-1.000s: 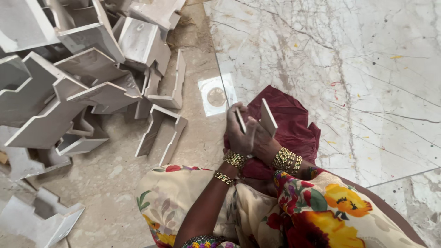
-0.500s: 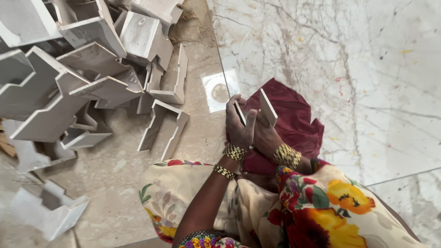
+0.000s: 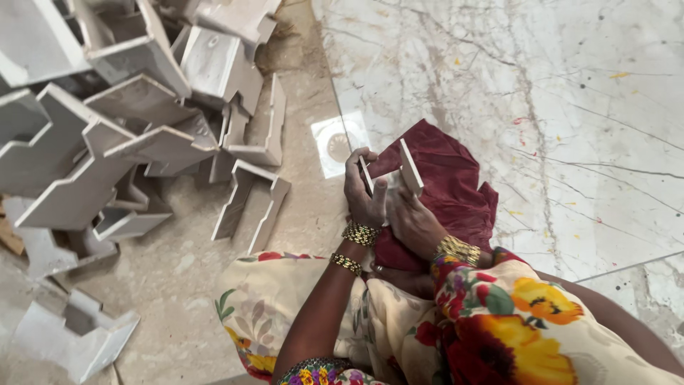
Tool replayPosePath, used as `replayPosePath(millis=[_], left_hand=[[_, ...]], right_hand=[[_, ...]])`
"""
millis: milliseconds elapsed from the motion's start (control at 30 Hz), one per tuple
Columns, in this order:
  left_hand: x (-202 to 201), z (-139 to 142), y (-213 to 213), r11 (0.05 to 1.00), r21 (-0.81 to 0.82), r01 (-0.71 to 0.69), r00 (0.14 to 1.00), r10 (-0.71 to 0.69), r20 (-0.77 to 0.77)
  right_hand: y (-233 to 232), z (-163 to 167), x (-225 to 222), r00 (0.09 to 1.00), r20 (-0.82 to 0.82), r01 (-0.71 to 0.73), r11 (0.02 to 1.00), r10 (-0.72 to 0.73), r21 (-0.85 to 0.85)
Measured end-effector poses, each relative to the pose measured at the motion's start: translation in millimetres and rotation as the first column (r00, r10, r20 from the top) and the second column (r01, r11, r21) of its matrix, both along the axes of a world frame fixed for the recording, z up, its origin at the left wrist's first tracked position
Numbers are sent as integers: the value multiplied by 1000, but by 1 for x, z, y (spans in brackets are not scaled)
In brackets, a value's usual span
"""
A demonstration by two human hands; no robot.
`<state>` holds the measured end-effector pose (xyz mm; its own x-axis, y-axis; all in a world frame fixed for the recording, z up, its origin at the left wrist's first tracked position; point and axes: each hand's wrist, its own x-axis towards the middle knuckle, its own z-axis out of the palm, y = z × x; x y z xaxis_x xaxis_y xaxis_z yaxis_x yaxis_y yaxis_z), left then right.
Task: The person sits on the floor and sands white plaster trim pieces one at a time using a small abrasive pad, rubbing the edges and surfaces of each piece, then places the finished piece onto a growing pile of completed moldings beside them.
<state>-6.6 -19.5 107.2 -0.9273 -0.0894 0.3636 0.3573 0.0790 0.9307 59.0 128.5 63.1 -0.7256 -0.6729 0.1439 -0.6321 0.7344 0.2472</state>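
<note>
1. Vs 0.5 s ago: the hands and the small white stone piece (image 3: 410,167) sit in much the same spot over the dark red cloth (image 3: 449,185). The piece seems turned a touch, tho the change is slight. The heap to the side looks unmoved; the view has shifted a bit.
2. Left hand (image 3: 365,192): fingers curled shut around the near-left end of the white piece, thumb up top. Gold bangles (image 3: 360,233) sit at the wrist.
3. Right hand (image 3: 413,224): below and right of the piece, fingers bent up against its underside, closed on it. Exact grip can't be told, partly hidden by cloth. A gold bangle (image 3: 458,249) sits on that wrist.
4. White piece: a thin flat slab w/ a step cut, held on edge. Long axis runs from the lower right, near the hands, up-left, away from the person. The narrow edge faces the camera.
5. Place, rel. to the red cloth: the piece is just above it, touching or nearly so; the cloth lies bunched under both hands on the polished veined marble floor (image 3: 541,93).
6. Left of the cloth, well apart: a heap of pale grey-white stepped stone offcuts (image 3: 142,121); the nearest one (image 3: 249,203) lies near.
7. Just up-left of the cloth: a small square floor drain w/ round grate (image 3: 336,142).
8. Below the cloth: floral cream-red-yellow garment (image 3: 499,321).
</note>
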Motion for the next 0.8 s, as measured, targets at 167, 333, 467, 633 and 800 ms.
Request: replayPosePath(millis=[167,333,467,633,800], left_hand=[[-4,-3,-2,999,-27,17,1000,-17,-20],[-9,-6,-5,998,52,-28,1000,29,-5],[-12,-8,-4,996,83,-25,999,27,-25],[-19,-20,-11,981,185,-63,998,60,18],[-48,-51,-36,821,548,-158,985,94,143]], right_hand=[[-27,-13,-35,991,22,130,977,-128,-170],[-2,2,-20,974,160,-128,972,161,-197],[43,39,-3,886,237,-334,903,399,-271],[61,78,0,892,306,-111,817,333,-566],[59,89,-9,863,494,364,553,102,-750]])
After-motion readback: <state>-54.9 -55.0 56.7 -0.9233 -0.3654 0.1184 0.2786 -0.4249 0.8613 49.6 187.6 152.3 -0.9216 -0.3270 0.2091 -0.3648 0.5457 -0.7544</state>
